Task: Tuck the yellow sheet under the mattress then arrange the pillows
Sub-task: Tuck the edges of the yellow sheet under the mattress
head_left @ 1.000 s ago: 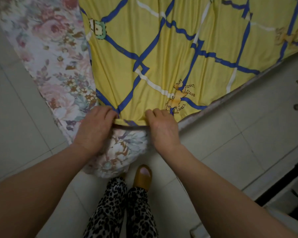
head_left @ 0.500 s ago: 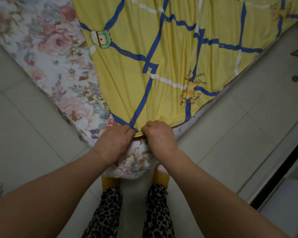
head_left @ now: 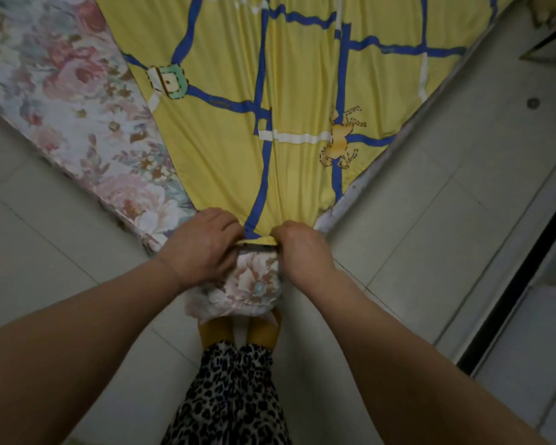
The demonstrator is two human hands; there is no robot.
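Observation:
The yellow sheet (head_left: pixel 302 91) with blue lines and a horse print lies stretched over the floral mattress (head_left: pixel 71 101), narrowing to a point at the near corner. My left hand (head_left: pixel 203 248) and my right hand (head_left: pixel 299 248) grip the sheet's gathered yellow edge at that corner, fingers curled over it, close together. Below the hands the mattress's floral corner (head_left: pixel 254 284) bulges out uncovered. No pillows can be identified.
Pale floor tiles (head_left: pixel 463 220) lie on both sides of the bed corner. My legs in leopard-print trousers (head_left: pixel 235 390) and yellow slippers stand right at the corner. A dark door track (head_left: pixel 520 290) runs at the right. A dark frame (head_left: pixel 546 40) sits top right.
My hands have drawn closer together on the sheet edge at the corner, bunching it narrower. The view has shifted so the corner points straight at me.

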